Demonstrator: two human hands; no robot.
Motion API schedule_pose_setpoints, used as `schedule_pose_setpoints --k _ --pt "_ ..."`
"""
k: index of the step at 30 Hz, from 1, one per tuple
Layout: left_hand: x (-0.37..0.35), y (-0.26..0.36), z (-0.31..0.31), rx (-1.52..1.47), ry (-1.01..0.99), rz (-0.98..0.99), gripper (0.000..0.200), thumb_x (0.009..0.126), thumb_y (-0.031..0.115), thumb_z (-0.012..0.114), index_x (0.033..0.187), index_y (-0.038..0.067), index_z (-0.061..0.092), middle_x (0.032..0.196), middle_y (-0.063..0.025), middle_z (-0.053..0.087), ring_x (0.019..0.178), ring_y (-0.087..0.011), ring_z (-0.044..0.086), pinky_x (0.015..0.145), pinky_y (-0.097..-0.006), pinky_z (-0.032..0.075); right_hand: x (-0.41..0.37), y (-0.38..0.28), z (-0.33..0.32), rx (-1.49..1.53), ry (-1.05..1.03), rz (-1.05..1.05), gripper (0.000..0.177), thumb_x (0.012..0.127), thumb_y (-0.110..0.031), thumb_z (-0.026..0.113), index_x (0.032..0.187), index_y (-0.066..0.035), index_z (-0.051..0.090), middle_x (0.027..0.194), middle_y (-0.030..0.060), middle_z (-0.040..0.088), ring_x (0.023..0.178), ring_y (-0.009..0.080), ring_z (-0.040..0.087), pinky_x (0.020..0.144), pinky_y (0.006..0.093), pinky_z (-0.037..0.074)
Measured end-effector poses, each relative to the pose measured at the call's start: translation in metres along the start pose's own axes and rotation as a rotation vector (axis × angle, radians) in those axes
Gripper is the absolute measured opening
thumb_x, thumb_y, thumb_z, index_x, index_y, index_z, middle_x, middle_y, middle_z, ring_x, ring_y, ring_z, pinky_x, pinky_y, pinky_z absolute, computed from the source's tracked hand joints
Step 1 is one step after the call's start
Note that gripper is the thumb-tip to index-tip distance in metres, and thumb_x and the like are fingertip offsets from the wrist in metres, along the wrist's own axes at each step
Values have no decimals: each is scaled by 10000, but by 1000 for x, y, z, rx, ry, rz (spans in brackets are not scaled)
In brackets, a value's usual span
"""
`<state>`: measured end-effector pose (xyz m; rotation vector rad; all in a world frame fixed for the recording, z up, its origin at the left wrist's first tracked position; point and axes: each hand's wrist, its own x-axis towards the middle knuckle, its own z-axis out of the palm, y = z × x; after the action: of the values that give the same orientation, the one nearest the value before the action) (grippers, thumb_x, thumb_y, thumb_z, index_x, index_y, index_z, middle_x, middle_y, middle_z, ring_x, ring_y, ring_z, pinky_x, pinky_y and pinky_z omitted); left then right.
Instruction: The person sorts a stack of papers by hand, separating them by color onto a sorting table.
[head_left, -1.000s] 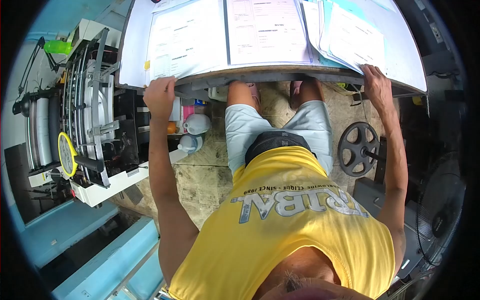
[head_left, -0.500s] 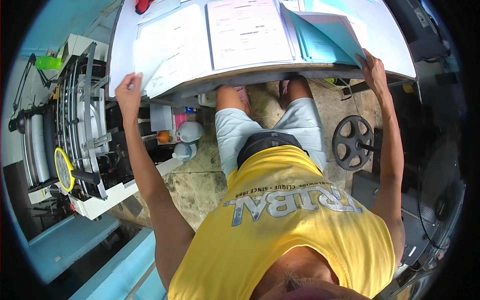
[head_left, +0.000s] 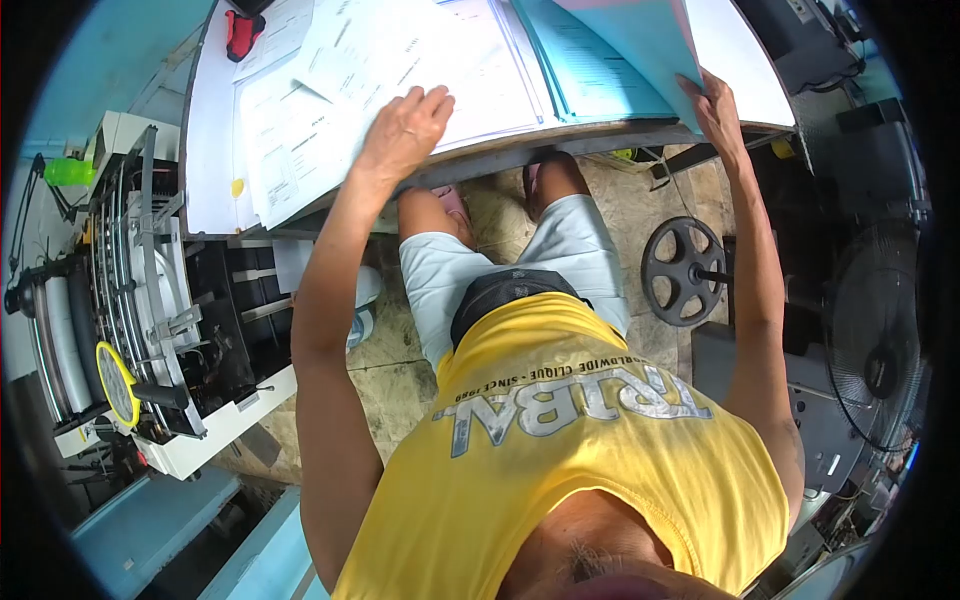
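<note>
My left hand (head_left: 408,130) has its fingers bent and close together at the near edge of a white printed sheet (head_left: 365,50). That sheet slants over the left stack of printed papers (head_left: 290,160) and part of the middle stack (head_left: 505,100). The fingertips partly hide where they meet the paper. At the right, my right hand (head_left: 715,112) pinches the near corner of a lifted blue sheet (head_left: 640,40), which bends up from the blue printed stack (head_left: 590,75). The blue stack stays flat on the table beneath it.
The papers lie on a white table (head_left: 215,150), where a red and black object (head_left: 243,35) sits at the far left. Left stands a machine with rollers (head_left: 140,280) and a yellow racket (head_left: 118,385). Right are a black handwheel (head_left: 683,270) and a fan (head_left: 880,340).
My left hand has moved right from the left stack's outer corner to the middle stack, with a white sheet swinging over. My right hand still holds the blue sheet, raised further. The view has shifted.
</note>
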<state>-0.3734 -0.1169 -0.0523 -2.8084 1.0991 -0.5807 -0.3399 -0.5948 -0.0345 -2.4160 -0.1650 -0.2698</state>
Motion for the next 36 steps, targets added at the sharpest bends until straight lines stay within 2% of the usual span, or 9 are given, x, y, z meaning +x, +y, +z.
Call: schedule_pose_setpoints --k 7,12,14,16,18,24,31,34,36 --pt "-14 20 15 2 -34 40 342 872 94 673 1199 -4 699 1341 -61 634 1041 -242 646 834 -392 560 36 -25 22 -42 84 -43 377 1036 -292 586 1317 -55 670 958 184 748 825 212 695 792 371 544" --pt "-13 31 16 3 65 42 316 890 170 688 1160 9 721 1345 -65 638 1081 -262 640 875 -449 533 88 -60 81 -79 420 -404 299 862 -38 627 1142 -87 717 797 219 716 697 405 705 616 480 542" --pt "-16 32 31 45 89 55 299 888 196 696 1124 17 735 1326 -62 649 1085 -261 637 886 -463 523 89 -123 88 -162 245 -222 273 865 -59 636 1128 -52 707 822 235 714 738 438 700 636 510 540" --pt "-20 37 37 106 123 74 275 875 208 710 1086 37 746 1295 -54 664 1084 -253 636 898 -461 516 96 -150 113 -293 146 -261 227 897 -84 647 1108 -22 701 854 251 711 769 472 686 674 516 541" --pt "-20 42 37 122 174 83 242 867 202 698 1046 47 750 1241 -50 671 1050 -246 636 883 -472 516 82 -171 138 -416 158 -512 342 851 -133 603 1170 -80 715 818 200 742 726 333 748 660 460 599" --pt "-29 49 24 68 209 -30 223 859 197 719 1054 98 762 1166 -17 707 985 -213 662 829 -417 535 7 -182 165 -576 -278 -751 222 900 -134 582 1089 -60 672 826 143 740 760 330 746 697 429 592" --pt "-36 33 -2 42 236 -107 204 864 160 742 1060 112 768 1095 -12 720 972 -216 659 807 -413 521 -13 -167 159 -447 -153 -879 234 889 -151 635 1097 -46 656 929 136 736 825 331 749 729 425 591" --pt "-14 44 -31 145 470 -90 204 873 170 744 1067 111 766 1103 -10 723 996 -247 654 864 -439 524 -2 -177 157 -588 -285 -723 212 916 -148 599 1077 -30 669 854 136 733 857 320 756 746 436 598" --pt "-6 64 -33 124 535 -41 210 877 192 746 1073 120 763 1133 -17 713 1020 -265 648 902 -466 517 18 -185 151 -604 -230 -812 188 908 -107 581 1060 -28 658 896 127 737 870 292 753 717 416 606"
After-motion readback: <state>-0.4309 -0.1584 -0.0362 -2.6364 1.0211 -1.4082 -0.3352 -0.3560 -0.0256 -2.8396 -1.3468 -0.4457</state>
